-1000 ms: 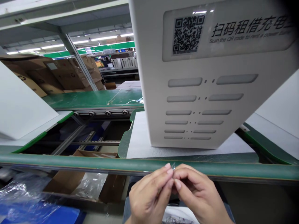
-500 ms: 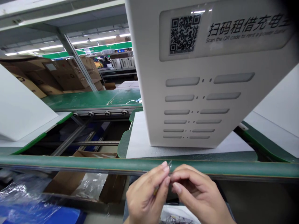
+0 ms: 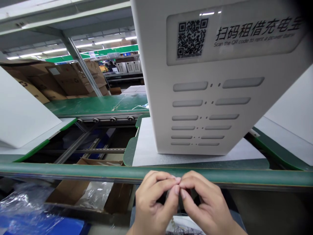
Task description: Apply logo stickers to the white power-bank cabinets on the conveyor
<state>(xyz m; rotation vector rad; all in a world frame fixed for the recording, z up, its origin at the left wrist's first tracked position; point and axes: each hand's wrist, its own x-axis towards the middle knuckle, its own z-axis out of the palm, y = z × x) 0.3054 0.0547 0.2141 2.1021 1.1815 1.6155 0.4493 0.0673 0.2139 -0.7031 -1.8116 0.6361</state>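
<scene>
My left hand (image 3: 157, 200) and my right hand (image 3: 204, 199) meet fingertip to fingertip in front of the green rail (image 3: 97, 171). Thumb and fingers of each are pinched together. Whatever lies between the fingertips is too small and covered to make out. Beyond the rail a tall white power bank rental cabinet (image 3: 190, 71) stands upright, with a QR code and rows of slots on its front. It rests on white foam sheet (image 3: 144, 143) over a green pallet (image 3: 129, 153). Below my hands, a white bag (image 3: 187, 223) with thin dark wires shows in part.
Another white cabinet (image 3: 22, 111) stands on a pallet to the left, and a white panel (image 3: 293, 111) to the right. Under the rail are an open carton (image 3: 66, 195) with clear plastic and a blue box (image 3: 49, 225). A green conveyor (image 3: 97, 104) runs behind.
My fingertips have come together, and the small clear piece that stuck out above my left fingers is out of sight. The cabinet has stayed in place.
</scene>
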